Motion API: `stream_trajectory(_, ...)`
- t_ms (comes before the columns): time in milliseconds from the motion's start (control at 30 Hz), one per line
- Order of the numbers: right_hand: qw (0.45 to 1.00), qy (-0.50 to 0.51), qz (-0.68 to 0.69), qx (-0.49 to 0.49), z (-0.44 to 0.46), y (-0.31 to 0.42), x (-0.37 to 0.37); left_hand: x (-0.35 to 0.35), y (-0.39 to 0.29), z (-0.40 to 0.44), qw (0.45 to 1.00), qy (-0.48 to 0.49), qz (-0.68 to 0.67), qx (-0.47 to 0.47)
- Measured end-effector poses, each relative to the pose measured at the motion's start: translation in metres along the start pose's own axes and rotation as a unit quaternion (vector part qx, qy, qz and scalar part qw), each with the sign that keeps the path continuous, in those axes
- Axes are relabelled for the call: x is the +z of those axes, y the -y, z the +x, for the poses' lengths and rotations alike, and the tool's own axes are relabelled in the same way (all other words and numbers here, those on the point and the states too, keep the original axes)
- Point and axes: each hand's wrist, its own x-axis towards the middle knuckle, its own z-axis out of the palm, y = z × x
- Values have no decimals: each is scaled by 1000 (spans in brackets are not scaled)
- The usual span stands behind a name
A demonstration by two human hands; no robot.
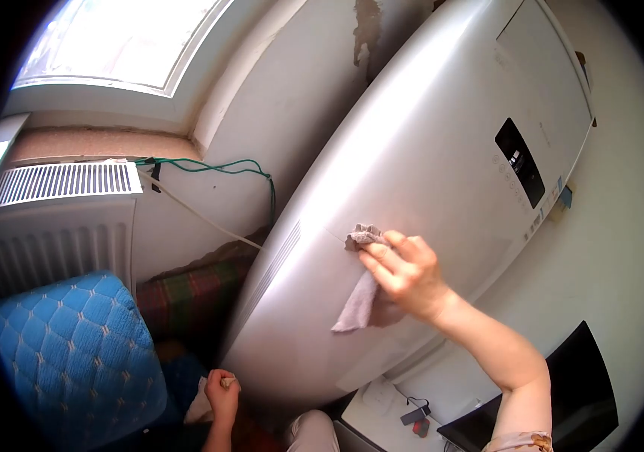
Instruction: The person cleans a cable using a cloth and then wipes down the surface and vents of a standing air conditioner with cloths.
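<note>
My right hand [406,273] is closed on a greyish-mauve cleaning cloth [360,305], pressing its bunched end against the front of a tall silver-white appliance [405,158]. The cloth's loose end hangs below the fingers. The appliance has a dark display panel [520,162] and a slotted vent [269,264] along its side. Low down, left of the appliance, my left hand [222,393] is closed in a fist. A pale, crumpled cloth [199,404] shows beside the fist and seems gripped in it.
A blue quilted cushion or seat back [81,354] stands at the left, below a white radiator [66,218] and a window [111,45]. Green cable [224,166] runs along the wall. At the lower right are a white tabletop [371,422] and a black screen [570,392].
</note>
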Motion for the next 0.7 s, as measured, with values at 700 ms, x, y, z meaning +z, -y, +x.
stream_trajectory(700, 996, -19, -15, 86, 69, -13, 28, -1, -6, 1, 1000, -16, 13, 19)
